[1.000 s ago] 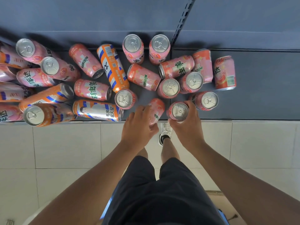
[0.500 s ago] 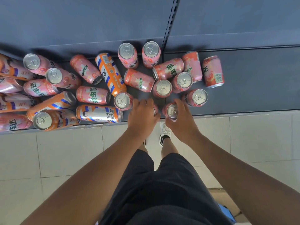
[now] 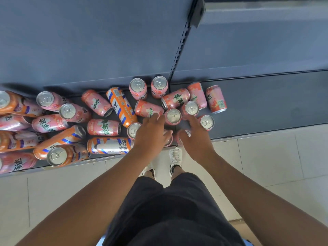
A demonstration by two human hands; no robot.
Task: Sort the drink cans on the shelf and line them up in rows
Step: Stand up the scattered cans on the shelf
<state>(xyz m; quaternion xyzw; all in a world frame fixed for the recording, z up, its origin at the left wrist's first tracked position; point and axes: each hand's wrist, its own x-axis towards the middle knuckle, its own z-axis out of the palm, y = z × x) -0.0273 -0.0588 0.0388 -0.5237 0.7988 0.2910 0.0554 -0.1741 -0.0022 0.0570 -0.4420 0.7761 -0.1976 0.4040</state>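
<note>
Pink and orange drink cans lie jumbled on a dark shelf [image 3: 266, 107], some upright, some on their sides. My left hand [image 3: 152, 134] covers a small pink can [image 3: 168, 140] at the shelf's front edge, with the thumb curled round it. My right hand [image 3: 195, 141] grips another pink can [image 3: 186, 134] just to the right; only part of its silver top shows. Upright pink cans [image 3: 173, 115] [image 3: 206, 122] stand right behind my fingers. Tall orange cans [image 3: 121, 105] [image 3: 110, 145] lie on their sides to the left.
The shelf's right part is bare dark metal. A slotted upright post [image 3: 179, 55] divides the back panel. The left of the shelf is crowded with several cans [image 3: 56, 156]. Below are a tiled floor [image 3: 266, 157] and my shoes [image 3: 175, 158].
Both hands moved further in over the shelf with their cans. The left hand's can, lying on its side a second ago, is now almost hidden under my palm. The camera tilted upward.
</note>
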